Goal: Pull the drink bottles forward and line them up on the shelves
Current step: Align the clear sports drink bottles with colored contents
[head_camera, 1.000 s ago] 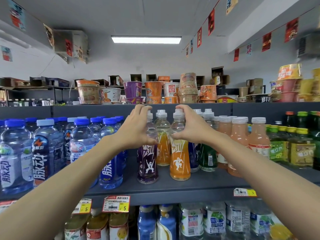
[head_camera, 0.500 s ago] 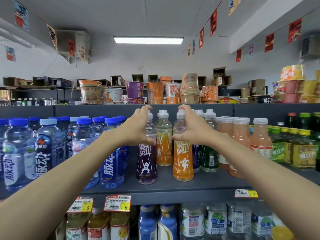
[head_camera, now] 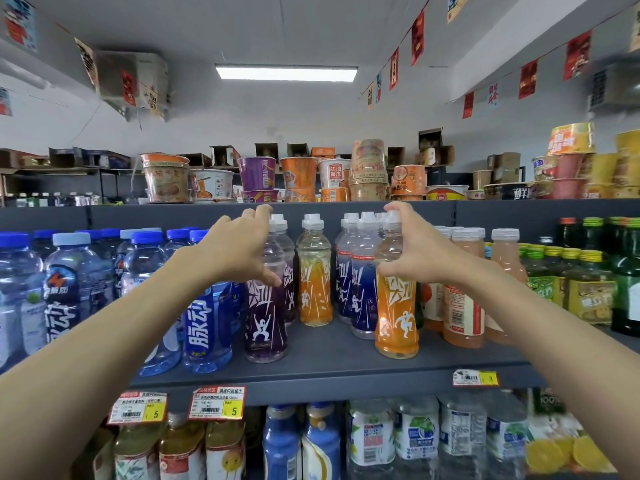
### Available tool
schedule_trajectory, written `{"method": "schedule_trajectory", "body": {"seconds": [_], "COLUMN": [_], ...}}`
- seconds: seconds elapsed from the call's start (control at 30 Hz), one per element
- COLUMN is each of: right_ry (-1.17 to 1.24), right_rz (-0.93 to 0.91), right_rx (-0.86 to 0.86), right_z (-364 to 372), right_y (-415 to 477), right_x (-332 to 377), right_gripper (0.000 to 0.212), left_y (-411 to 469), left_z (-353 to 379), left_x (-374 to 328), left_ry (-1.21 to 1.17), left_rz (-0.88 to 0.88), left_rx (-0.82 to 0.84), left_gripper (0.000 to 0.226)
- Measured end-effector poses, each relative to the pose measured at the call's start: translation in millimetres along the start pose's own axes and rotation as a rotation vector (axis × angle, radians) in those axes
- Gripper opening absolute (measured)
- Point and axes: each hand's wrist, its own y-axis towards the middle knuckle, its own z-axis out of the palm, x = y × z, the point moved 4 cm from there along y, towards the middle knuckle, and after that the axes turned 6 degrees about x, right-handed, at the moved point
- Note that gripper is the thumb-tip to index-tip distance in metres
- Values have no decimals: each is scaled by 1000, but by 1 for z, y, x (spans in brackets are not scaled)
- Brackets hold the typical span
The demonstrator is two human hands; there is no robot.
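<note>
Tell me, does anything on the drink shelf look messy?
Yes. The front orange bottle, gripped by the right hand, stands before the dark blue bottles, not its own orange row, which sits further back behind a gap.

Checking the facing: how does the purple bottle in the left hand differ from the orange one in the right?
Colour: the clear plastic bottle of purple drink against the clear plastic bottle of orange drink. Neighbours: the purple one stands by blue-capped water bottles, the orange one by peach bottles. Both: upright near the shelf front, white figure label, necks gripped by left hand and right hand.
</note>
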Motion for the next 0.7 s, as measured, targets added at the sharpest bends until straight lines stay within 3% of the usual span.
{"method": "schedule_trajectory", "body": {"seconds": [0.23,0.37,0.47,0.7], "right_ry": [-132,-434,-592,-601], "right_rz": [-39,-176,-218,-244], "right_rx": [-190,-283,-285,-248], "right_z": [-9,-6,0,20], "right_y": [10,22,30,51], "right_x": [4,29,40,58], "right_gripper": [108,94,84,67], "left_y": [8,9,9,17], "left_z": [1,1,1,-10], "left_x": [4,6,8,12], "left_ry": [147,195,212,74], "left_rz": [7,-2,-7,35], "left_rx": [-32,-41,-27,-3], "left_gripper": [130,130,132,126]}}
